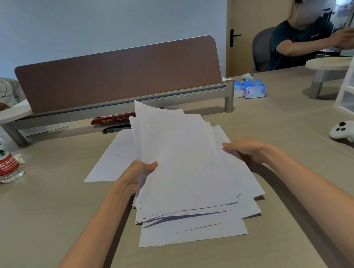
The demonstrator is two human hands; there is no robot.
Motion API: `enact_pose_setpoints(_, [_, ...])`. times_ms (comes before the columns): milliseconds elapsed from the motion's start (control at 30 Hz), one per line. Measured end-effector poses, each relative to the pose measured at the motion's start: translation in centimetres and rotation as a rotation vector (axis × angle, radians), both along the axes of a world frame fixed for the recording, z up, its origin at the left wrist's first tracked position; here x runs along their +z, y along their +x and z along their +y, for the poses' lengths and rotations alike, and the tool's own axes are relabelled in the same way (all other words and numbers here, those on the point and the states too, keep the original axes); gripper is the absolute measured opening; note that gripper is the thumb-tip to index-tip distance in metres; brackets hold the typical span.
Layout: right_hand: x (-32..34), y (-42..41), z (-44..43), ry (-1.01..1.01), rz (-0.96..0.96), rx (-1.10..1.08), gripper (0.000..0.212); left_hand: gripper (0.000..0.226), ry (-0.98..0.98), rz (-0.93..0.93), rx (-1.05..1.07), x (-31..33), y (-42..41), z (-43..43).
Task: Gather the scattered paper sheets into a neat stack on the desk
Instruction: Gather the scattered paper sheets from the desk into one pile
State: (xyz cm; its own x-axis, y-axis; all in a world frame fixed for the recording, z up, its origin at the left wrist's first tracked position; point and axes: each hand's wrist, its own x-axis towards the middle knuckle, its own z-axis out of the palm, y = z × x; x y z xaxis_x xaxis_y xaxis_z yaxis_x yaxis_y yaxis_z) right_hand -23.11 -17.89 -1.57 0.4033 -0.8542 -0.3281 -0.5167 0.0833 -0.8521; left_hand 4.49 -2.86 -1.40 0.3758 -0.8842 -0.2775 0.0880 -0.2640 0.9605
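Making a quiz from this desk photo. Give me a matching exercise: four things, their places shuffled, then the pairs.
1 bottle
2 controller
3 tissue packs
4 paper bundle

A between left hand and right hand
B desk, left edge
C desk, right side
D by divider's right end

Pairs: 1-B, 2-C, 3-D, 4-A

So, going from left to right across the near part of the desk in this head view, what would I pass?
water bottle with a red label → single paper sheet lying flat → left hand → bundle of paper sheets held between both hands → right hand → white handheld controller
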Motion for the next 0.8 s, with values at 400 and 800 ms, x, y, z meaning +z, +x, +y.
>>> enact_pose_setpoints(400, [-1.2,2.4,1.4,-0.009,-0.075,-0.051,0.026,0.027,0.058,0.105,-0.038,-0.6,1.6,0.5])
enact_pose_setpoints(800, [-1.9,-0.3,0.5,-0.003,-0.189,-0.335,0.034,0.046,0.126,0.199,-0.095,1.4,0.6,0.5])
